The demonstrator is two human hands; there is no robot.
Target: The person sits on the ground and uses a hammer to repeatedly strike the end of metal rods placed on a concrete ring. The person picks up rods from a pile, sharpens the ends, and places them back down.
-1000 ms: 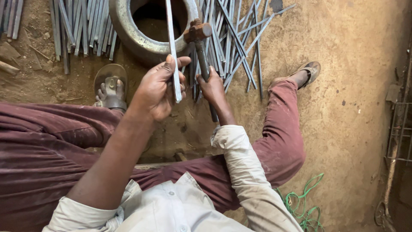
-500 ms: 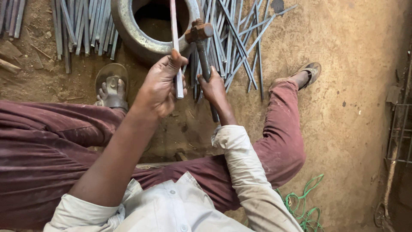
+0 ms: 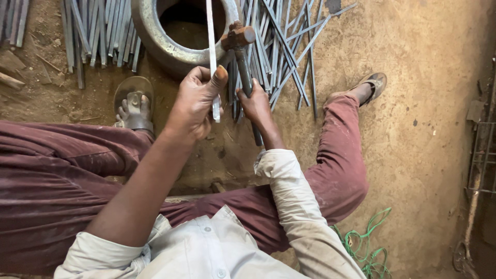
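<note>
Two hands work close together over the dirt floor (image 3: pixel 413 155), between the person's spread knees in dusty maroon trousers (image 3: pixel 57 170). Nearest the camera are the pale shirt (image 3: pixel 206 253) and its rolled sleeves; beyond them the bare left forearm runs up to the left hand (image 3: pixel 194 106), which is closed around a thin flat metal strip (image 3: pixel 211 46), thumb pressed against its side. That strip stands nearly upright in the view, its long axis running away from the person: the lower end pokes out just below the fingers, and the rest reaches up across the mouth of the heavy metal ring (image 3: pixel 150 36) that sits on the ground ahead.

Just to the right, almost touching the left hand, the right hand (image 3: pixel 256 106) is wrapped tight on the handle of a hammer (image 3: pixel 243 57). Its handle lies nearly parallel to the strip, and the rusty head (image 3: pixel 238 37) sits beside the strip's middle stretch, over the ring's near rim. So the hammer head lies just to the right of the strip, farther out than both grips.

Farther off, sandalled feet flank the ring, and loose metal strips (image 3: pixel 289 57) like the held one lie fanned on the ground to the right, with another batch (image 3: pixel 98 31) laid in rows to the left. Green cord (image 3: pixel 367 243) is tangled by the right thigh.
</note>
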